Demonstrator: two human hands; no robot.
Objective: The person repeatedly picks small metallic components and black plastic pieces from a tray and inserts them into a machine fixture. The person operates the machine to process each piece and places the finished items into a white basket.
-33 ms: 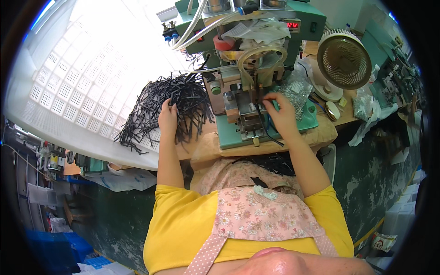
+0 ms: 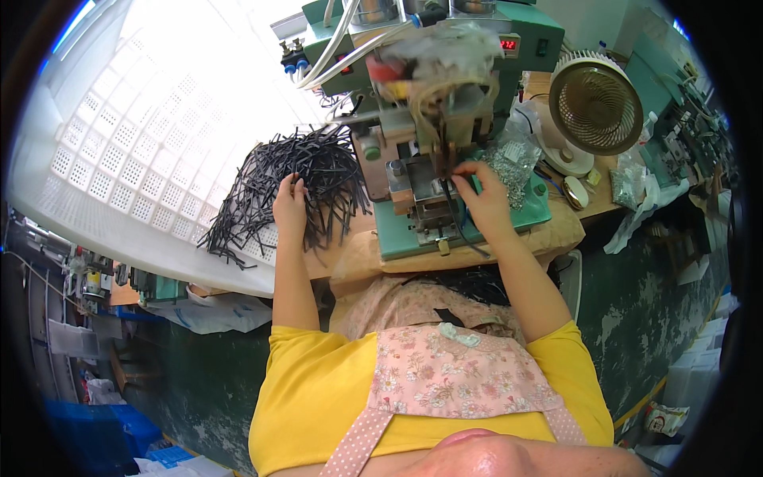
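The left hand [image 2: 290,208] rested on the near edge of a heap of black cords [image 2: 306,179], its fingers curled down into the strands and pinching a few of them — a loose grasp, not a fist. The heap spread away from that hand, up and to both sides, lying partly on the pale worktop [image 2: 350,258] and partly on the rim of a large white perforated crate [image 2: 135,159] that stretched off beyond the hand's outer side.

The right hand [image 2: 486,197] was at the base of a green bench machine [image 2: 433,119], fingertips pressed together on a thin black cord [image 2: 453,215] that ran down from the machine's head past the inner side of the hand and trailed toward the body. So this hand was grasping the cord right at the machine's metal jaw block, which stood just inside the fingertips. Just beyond the knuckles lay a clear bag of small metal parts [image 2: 513,163], close to the hand but whether touching it I could not tell. Further out on that side stood a small round fan [image 2: 596,103] on the worktop, well apart from the hand.

Both forearms came up from a yellow shirt [image 2: 318,397] and a flowered apron [image 2: 445,374] — the two hands well apart, the machine's green base plate [image 2: 397,238] lying between them.
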